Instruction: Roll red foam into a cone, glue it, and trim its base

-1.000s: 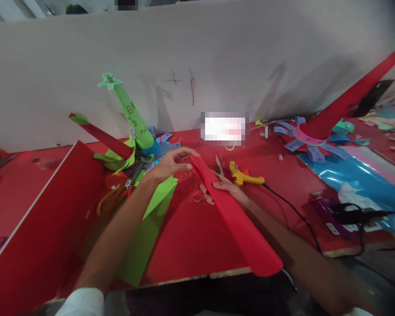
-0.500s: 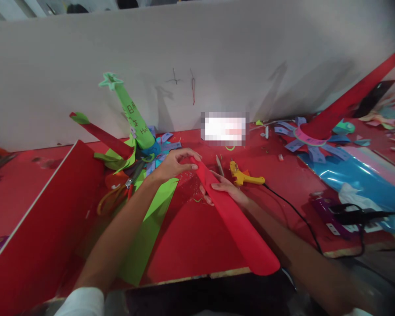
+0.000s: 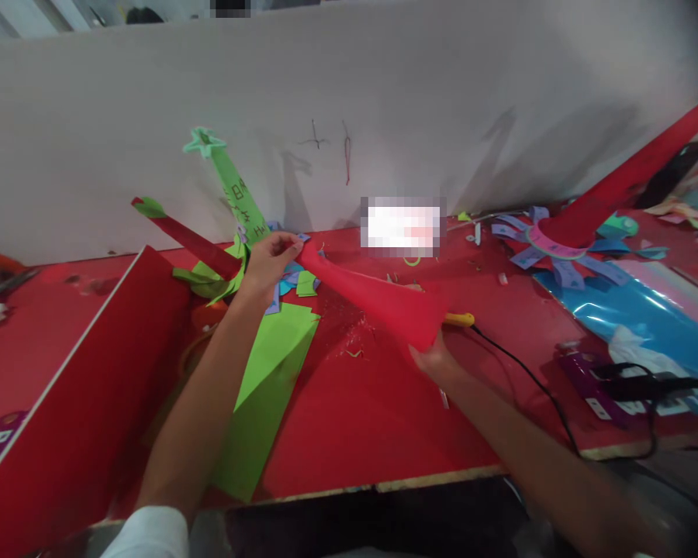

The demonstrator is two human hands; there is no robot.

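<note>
A red paper cone [image 3: 378,298] is held above the table between both hands, narrow end to the left and wide end to the right. My left hand [image 3: 271,260] pinches the narrow tip between thumb and fingers. At the wide lower end, my right hand [image 3: 433,358] grips the paper; most of its fingers are hidden by the sheet. Just behind the cone, the yellow handle of a glue gun [image 3: 461,319] shows, the rest being covered. Green paper sheets [image 3: 273,372] lie beside my left forearm.
A lettered green paper cone with a star [image 3: 238,194] and a thin red paper cone [image 3: 195,244] stand at left. On the right are a larger red cone [image 3: 628,178], a blue plastic packet [image 3: 593,314] and a purple box [image 3: 587,380]. A red board [image 3: 81,387] rises at left.
The narrow tip has moved left with my left hand. My right hand has shifted to the wide end, and the roll has swung from steeply slanted to nearly level, now covering most of the glue gun.
</note>
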